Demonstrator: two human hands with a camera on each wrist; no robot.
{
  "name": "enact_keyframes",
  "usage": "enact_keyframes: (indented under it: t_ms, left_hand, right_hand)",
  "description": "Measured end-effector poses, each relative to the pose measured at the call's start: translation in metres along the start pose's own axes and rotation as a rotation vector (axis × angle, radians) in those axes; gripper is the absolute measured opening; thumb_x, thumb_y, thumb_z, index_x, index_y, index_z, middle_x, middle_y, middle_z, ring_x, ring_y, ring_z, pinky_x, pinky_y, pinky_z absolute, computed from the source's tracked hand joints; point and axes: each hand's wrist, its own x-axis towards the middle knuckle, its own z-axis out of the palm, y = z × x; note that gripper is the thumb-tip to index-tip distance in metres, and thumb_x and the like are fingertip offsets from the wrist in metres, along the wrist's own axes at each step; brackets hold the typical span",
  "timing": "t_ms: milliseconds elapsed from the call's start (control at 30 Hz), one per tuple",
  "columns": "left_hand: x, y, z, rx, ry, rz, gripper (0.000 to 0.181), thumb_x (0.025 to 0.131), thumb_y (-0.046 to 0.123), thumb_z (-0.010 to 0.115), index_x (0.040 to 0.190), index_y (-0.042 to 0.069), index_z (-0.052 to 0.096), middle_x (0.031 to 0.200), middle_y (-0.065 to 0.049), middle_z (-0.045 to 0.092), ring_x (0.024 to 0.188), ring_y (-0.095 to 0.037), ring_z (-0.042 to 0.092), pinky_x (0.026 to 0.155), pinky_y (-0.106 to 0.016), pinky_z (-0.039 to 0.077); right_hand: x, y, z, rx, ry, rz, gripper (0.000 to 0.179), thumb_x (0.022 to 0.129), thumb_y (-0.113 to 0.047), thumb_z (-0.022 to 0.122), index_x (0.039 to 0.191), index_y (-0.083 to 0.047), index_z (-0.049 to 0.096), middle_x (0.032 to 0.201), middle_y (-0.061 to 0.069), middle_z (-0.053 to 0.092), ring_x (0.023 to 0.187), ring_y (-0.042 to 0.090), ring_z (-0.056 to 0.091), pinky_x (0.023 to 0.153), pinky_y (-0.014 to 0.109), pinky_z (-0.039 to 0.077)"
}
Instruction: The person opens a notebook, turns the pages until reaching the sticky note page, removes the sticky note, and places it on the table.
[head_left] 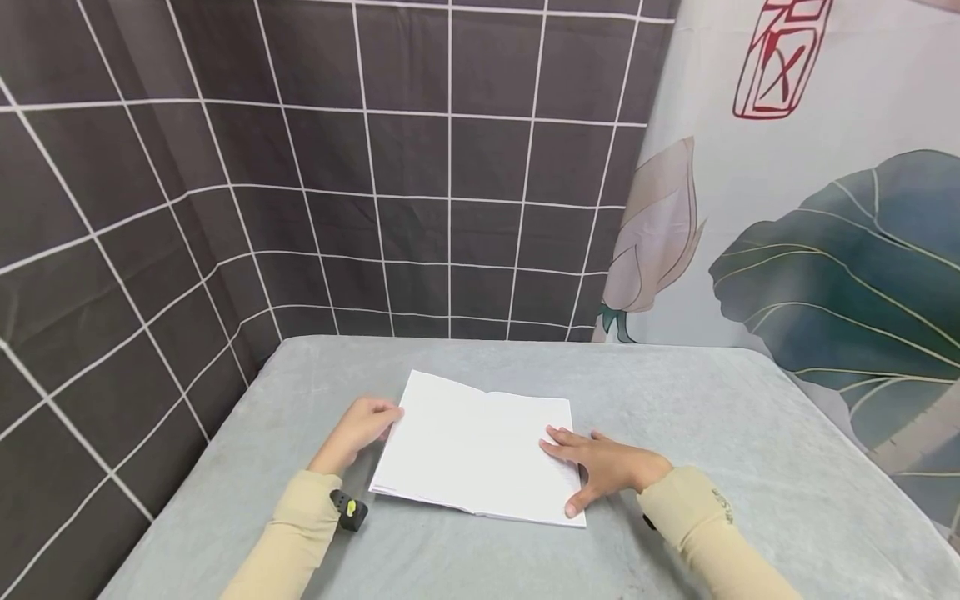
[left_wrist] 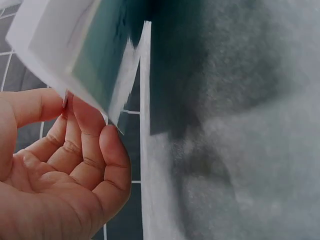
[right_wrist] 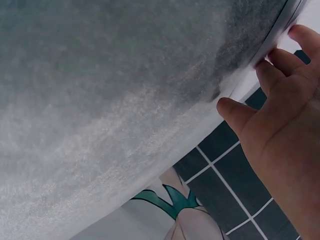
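An opened notebook (head_left: 480,454) with blank white pages lies on the grey-covered table, slightly askew. At its left edge my left hand (head_left: 362,427) pinches the paper between thumb and fingers. The left wrist view shows that hand (left_wrist: 60,175) from the palm side, holding the edge, which is lifted off the table. A teal-green cover (left_wrist: 102,60) shows on the underside there. My right hand (head_left: 609,463) rests with fingers spread on the right page's outer edge, thumb near the lower corner. In the right wrist view, this hand's (right_wrist: 287,125) fingertips touch the notebook's edge.
The table (head_left: 697,400) has a pale grey cloth over it. Behind it and to the left hangs a dark curtain (head_left: 408,158) with a white grid. A lotus-print cloth (head_left: 682,225) hangs at the right. A small black device (head_left: 349,510) sits at the left wrist.
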Motion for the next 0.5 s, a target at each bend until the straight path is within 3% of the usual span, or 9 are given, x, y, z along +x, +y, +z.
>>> enact_keyframes:
  t_ms: [233, 500]
  left_hand:
    - [0.0031, -0.0073, 0.0001, -0.056, -0.018, 0.017, 0.026, 0.091, 0.017, 0.057, 0.097, -0.005, 0.069, 0.081, -0.006, 0.065, 0.071, -0.014, 0.058, 0.067, -0.026, 0.049]
    - [0.0035, -0.0092, -0.0015, -0.041, -0.031, 0.010, 0.025, 0.092, 0.018, 0.058, 0.093, -0.004, 0.069, 0.074, -0.002, 0.061, 0.069, -0.013, 0.055, 0.064, -0.026, 0.047]
  right_hand:
    - [-0.0003, -0.0014, -0.0021, 0.026, -0.022, 0.012, 0.104, 0.067, -0.045, 0.082, 0.149, -0.006, 0.032, 0.158, 0.019, 0.020, 0.144, 0.040, 0.021, 0.110, 0.067, 0.013]
    - [-0.0015, -0.0026, -0.0008, 0.040, -0.019, 0.021, 0.104, 0.067, -0.045, 0.082, 0.149, -0.007, 0.032, 0.159, 0.018, 0.020, 0.145, 0.039, 0.020, 0.111, 0.065, 0.013]
